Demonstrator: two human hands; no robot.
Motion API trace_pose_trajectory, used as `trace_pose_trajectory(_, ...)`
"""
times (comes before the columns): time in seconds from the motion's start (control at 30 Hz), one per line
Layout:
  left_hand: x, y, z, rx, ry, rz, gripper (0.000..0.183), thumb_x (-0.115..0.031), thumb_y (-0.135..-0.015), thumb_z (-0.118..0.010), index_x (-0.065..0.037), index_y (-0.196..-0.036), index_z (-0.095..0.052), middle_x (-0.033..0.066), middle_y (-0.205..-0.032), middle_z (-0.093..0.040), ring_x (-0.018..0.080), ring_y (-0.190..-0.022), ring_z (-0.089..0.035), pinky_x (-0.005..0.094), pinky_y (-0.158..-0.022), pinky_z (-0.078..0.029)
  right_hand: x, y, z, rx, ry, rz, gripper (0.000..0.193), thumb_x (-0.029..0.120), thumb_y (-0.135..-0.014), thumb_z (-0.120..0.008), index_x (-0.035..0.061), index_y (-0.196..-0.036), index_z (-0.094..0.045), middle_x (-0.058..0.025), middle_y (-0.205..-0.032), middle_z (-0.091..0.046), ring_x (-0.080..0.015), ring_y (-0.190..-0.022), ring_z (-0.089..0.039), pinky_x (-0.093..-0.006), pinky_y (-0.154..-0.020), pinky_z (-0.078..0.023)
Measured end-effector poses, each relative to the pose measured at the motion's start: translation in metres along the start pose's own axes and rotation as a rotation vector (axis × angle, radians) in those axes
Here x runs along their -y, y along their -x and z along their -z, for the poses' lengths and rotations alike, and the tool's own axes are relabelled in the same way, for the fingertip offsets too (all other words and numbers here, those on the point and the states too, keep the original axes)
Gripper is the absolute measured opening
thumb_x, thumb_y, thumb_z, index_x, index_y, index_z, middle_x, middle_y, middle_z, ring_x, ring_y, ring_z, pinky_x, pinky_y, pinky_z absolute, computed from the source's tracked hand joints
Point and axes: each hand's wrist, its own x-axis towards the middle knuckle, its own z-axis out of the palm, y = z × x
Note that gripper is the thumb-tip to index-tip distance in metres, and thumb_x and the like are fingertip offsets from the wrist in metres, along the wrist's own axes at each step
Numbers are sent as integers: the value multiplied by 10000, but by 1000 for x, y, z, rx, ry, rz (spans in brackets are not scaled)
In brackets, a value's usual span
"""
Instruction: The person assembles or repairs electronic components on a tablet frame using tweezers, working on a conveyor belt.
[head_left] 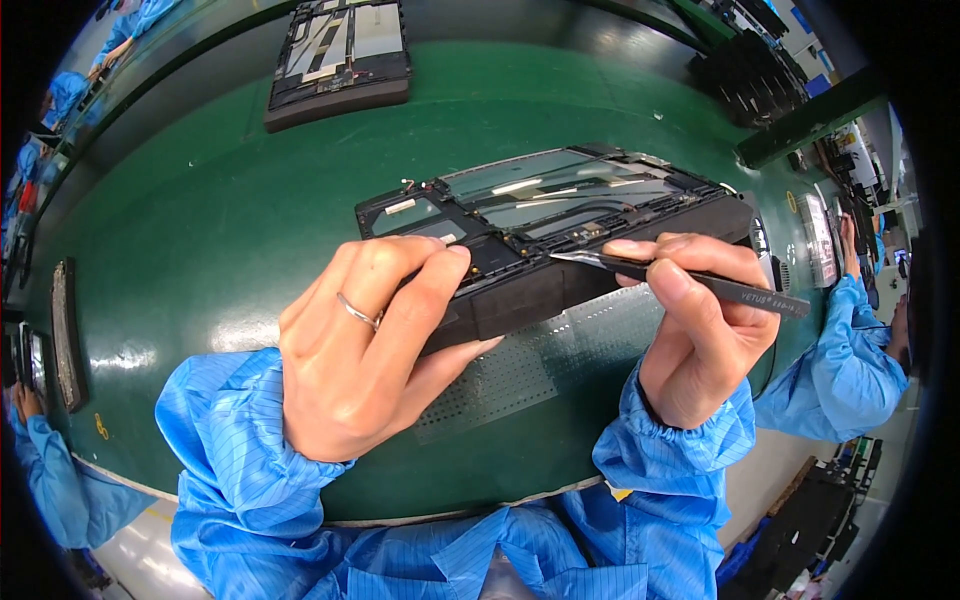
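Note:
In front of me a black device housing (500, 305) lies tilted, its inner side up, with dark frames, cables and pale panels showing. My left hand (370, 340), with a ring on one finger, grips the housing's near left edge, thumb below and fingertips on top. A pair of black tweezers (690, 280) is pinched in my right hand (705, 320). Their bright tips point left and touch or hover just over the housing's near edge, right of my left fingertips; I cannot tell if anything is between them.
A similar open housing (340, 60) lies at the far side of the green table (230, 220). Under the near housing is a clear dotted sheet (490, 390). A long dark bar (68, 335) stands at the left. A co-worker in a blue sleeve (840, 350) sits at the right.

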Motion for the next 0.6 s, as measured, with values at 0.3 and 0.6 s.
trace_pose_trajectory(0.3,-2,-2,-1,11,-6,20,477,-45,-515,-710,14,-940,-501,153,-892,-528,289,-796,-551,324,-657,-463,-4,-2,4,67,-5,89,144,-16,-631,-515,-31,-774,-528,-156,-681,-565,-249,-651,-559,-353,-688,-406)
trace_pose_trajectory(0.6,2,-8,-15,-87,-65,-105,489,-56,-382,-673,29,-841,-526,128,-784,-494,255,-651,-516,313,-549,-445,-11,9,13,207,629,839,383,-16,-561,-671,5,-895,-485,-164,-821,-594,-216,-655,-551,-303,-559,-411)
